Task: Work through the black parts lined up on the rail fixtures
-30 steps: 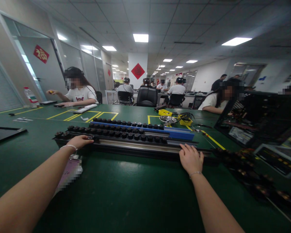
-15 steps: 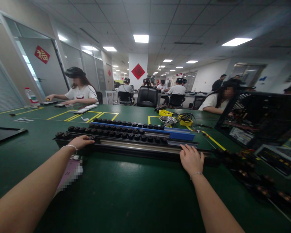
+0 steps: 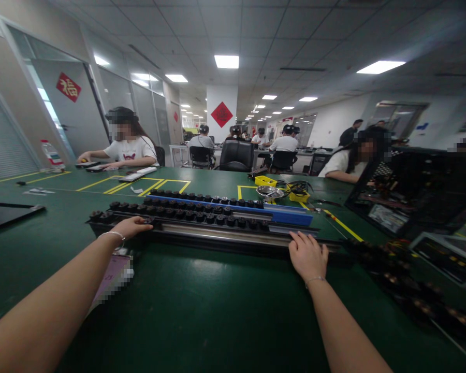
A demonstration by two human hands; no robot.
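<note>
On my side of the blue rail (image 3: 291, 216) lies the front rail (image 3: 225, 235); my right hand (image 3: 308, 256), fingers parted, should steady it lightly; whether my left hand (image 3: 130, 228) is clamped, I cannot tell.

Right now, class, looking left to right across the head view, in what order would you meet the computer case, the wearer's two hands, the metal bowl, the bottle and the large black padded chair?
Bottle, left hand, large black padded chair, metal bowl, right hand, computer case.
</note>
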